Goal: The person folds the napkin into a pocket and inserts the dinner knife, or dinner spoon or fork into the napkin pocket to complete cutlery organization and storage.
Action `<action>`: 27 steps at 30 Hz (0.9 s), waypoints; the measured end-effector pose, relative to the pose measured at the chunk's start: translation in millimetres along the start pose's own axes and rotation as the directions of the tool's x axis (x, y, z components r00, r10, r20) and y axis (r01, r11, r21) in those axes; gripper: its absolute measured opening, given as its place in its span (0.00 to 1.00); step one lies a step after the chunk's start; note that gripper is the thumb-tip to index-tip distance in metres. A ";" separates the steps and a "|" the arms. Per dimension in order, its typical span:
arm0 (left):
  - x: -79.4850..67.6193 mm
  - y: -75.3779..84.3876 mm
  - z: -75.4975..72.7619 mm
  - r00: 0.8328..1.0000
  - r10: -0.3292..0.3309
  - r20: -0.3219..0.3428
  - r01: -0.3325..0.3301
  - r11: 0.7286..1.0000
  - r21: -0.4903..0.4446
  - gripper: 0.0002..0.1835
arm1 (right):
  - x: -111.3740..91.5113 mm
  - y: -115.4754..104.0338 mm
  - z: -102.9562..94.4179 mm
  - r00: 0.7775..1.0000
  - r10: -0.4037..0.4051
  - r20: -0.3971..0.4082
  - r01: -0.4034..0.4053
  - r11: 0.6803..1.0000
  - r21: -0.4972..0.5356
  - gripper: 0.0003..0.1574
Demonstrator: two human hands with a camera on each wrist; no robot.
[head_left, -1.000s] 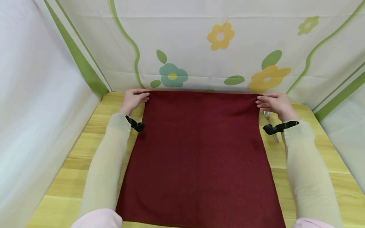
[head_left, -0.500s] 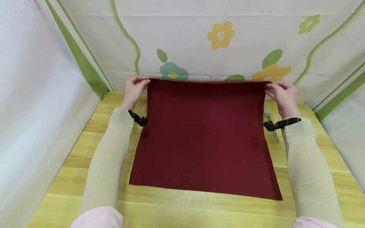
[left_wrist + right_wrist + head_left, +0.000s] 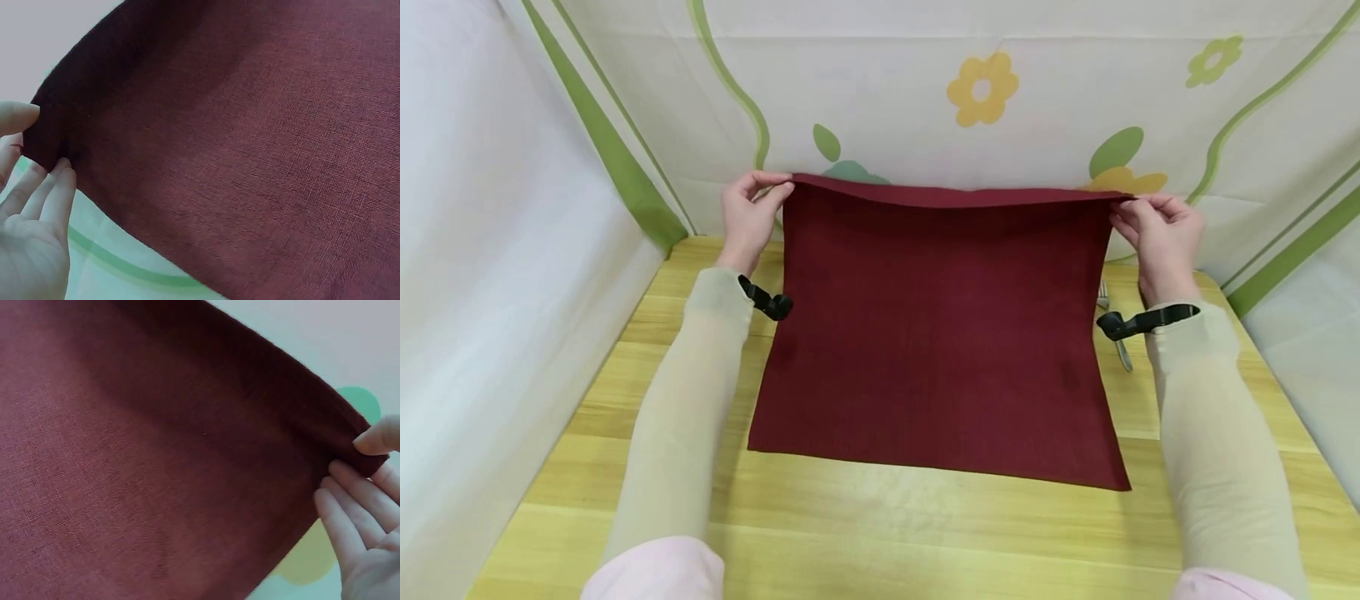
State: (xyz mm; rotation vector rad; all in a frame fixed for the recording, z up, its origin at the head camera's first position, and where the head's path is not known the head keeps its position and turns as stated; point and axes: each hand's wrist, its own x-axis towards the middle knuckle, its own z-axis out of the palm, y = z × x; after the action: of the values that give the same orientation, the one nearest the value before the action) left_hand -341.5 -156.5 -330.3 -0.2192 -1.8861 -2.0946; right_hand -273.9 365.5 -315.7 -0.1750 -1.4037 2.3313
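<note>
A dark red cloth [image 3: 936, 333] spans the middle of the head view, its far edge lifted and its near edge hanging toward the table. My left hand [image 3: 751, 215] pinches the far left corner between thumb and fingers. At the far right corner, my right hand [image 3: 1165, 237] pinches the cloth the same way. In the left wrist view the thumb lies on one side of the cloth [image 3: 250, 144] and fingertips touch the other parts near the corner. The right wrist view has the cloth [image 3: 156, 456] drawn into small creases by the thumb and fingers.
A fork [image 3: 1122, 354] lies on the wooden table [image 3: 880, 542] beside the cloth's right side, partly hidden by the cloth and the wrist camera. Behind the table hangs a white curtain [image 3: 887, 92] with flowers; another white sheet [image 3: 497, 292] borders the left side.
Both hands have raised the cloth's far edge, and they stand slightly farther apart. The near edge has slid away from the body, uncovering the table's front part.
</note>
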 end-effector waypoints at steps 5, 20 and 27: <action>-14.6 -21.2 -9.6 0.998 -0.060 0.028 0.056 0.990 0.128 0.11 | -8.5 9.9 -13.8 0.994 0.070 0.085 -0.061 0.992 -0.107 0.03; -70.2 -51.3 -43.1 0.977 -0.157 0.143 0.104 0.941 0.323 0.12 | -46.0 32.7 -56.3 0.962 0.179 0.205 -0.087 0.916 -0.392 0.04; -94.0 -49.4 -53.8 0.957 -0.188 0.220 0.082 0.906 0.416 0.13 | -67.6 35.4 -75.6 0.935 0.235 0.264 -0.094 0.885 -0.456 0.10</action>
State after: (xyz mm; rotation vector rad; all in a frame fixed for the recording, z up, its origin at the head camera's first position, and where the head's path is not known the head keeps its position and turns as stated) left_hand -264.4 -193.6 -413.1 -0.2772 -2.5056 -1.7677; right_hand -198.9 385.2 -390.0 -0.0543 -2.1462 2.2057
